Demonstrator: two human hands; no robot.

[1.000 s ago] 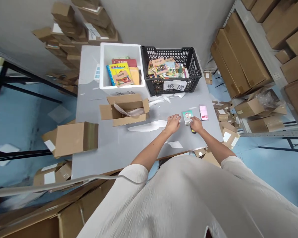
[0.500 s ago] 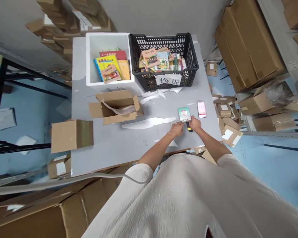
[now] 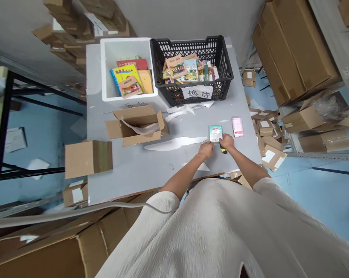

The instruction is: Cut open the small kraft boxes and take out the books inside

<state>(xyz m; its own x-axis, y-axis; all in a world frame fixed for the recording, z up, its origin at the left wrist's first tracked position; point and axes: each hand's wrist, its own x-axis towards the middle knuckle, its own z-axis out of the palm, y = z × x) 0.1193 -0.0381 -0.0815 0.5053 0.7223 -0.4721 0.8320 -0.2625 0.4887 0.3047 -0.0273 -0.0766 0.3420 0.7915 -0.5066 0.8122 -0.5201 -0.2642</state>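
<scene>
A small book with a teal and white cover (image 3: 215, 132) lies at the right part of the grey table, nearly square to me. My left hand (image 3: 206, 149) is closed at its lower left corner, fingers bent against the edge. At the lower right corner, my right hand (image 3: 227, 141) pinches the book's edge. A black and yellow box cutter (image 3: 223, 150) lies just below the book, between my hands and partly hidden by the right one. To the right of that hand is a phone (image 3: 237, 127) with a pinkish, blurred screen.
Behind stand a white foam box (image 3: 112, 94) and a black plastic crate (image 3: 227, 83), both with books. An open carton (image 3: 142, 139) and a closed carton (image 3: 84, 158) are at the left. Torn white paper (image 3: 176, 143) lies mid-table. Shelves and cartons (image 3: 296, 50) flank the table (image 3: 128, 173).
The book has turned slightly and now sits straighter, with both hands staying at its lower corners. The whole view has shifted a little; the boxes have not been moved.
</scene>
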